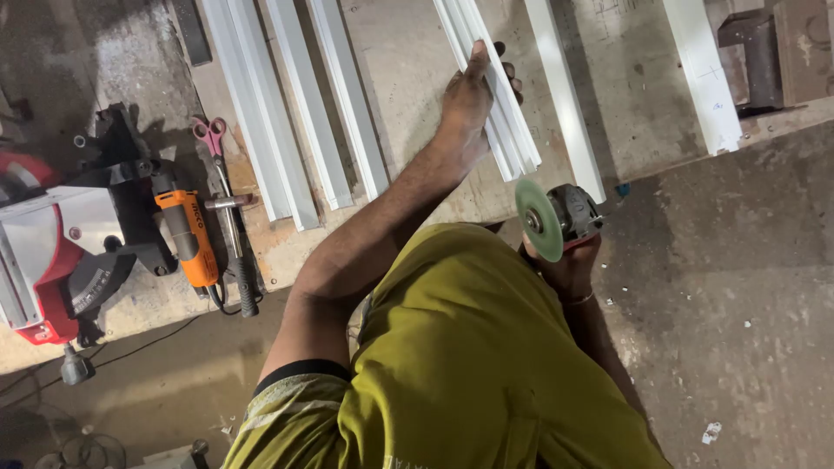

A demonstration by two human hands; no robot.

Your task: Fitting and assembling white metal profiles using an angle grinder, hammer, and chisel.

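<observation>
Smooth, white, faintly glossy profile strips (495, 95) lie on a rough, stained, matt surface (408, 69). At five o'clock from them, the grinder (560, 217) shows a matt green disc and dark casing. Floor (738, 287): dusty concrete.

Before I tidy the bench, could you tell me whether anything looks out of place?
The scissors lie among power tools by the drill, and one profile lies askew from the rest. Nothing looks spilled or broken.

Workshop, rough stained workbench (408, 52) on a dusty concrete floor (730, 287), red mitre saw (52, 252), orange power tool (187, 236), pink-handled scissors (209, 135), rows of white profile strips (295, 104), angle grinder (556, 219) with green disc
</observation>
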